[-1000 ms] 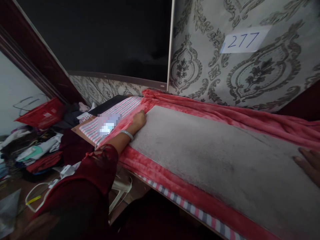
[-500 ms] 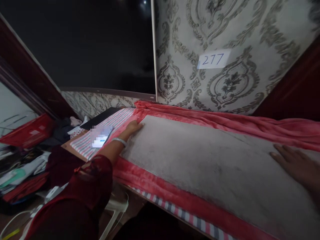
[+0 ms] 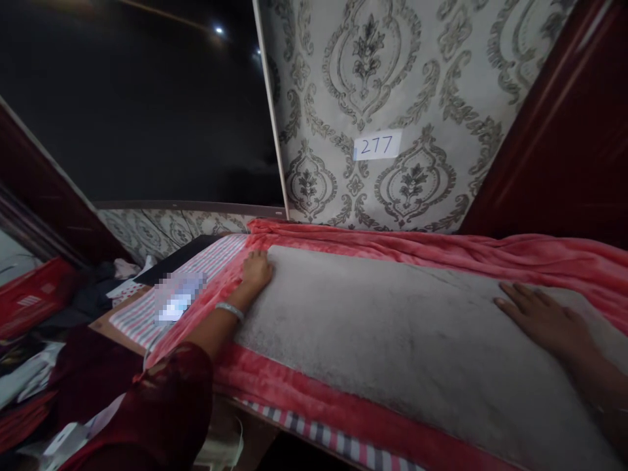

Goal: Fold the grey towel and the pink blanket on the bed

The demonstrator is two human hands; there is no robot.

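While both arms stretch wide across a cloth-covered surface, a person presses each palm onto a grey plush blanket (image 3: 392, 327) laid flat over a red fleece blanket (image 3: 314, 409). At the far corner of the grey blanket the left hand (image 3: 256, 269) lies palm down with fingers held together, right at the seam where grey meets red; a silver bangle (image 3: 229, 310) circles the wrist above a dark red sleeve (image 3: 161, 399). Well apart from it, toward the other end, the right hand (image 3: 540, 315) rests flat on the grey pile with fingers spread and pointing toward the left hand, grasping nothing. Along the wall side the red fleece bunches in long folds, and it shows as a border on the near edge. Beneath it, a pink-and-white striped sheet (image 3: 196, 268) peeks out beside the left hand, with a lit phone (image 3: 177, 299) lying on it, its screen blurred. On the patterned wallpaper (image 3: 417, 85) behind, a paper label (image 3: 377, 144) reads 277. To the far left, a red basket (image 3: 29, 301) sits among heaped clothes.
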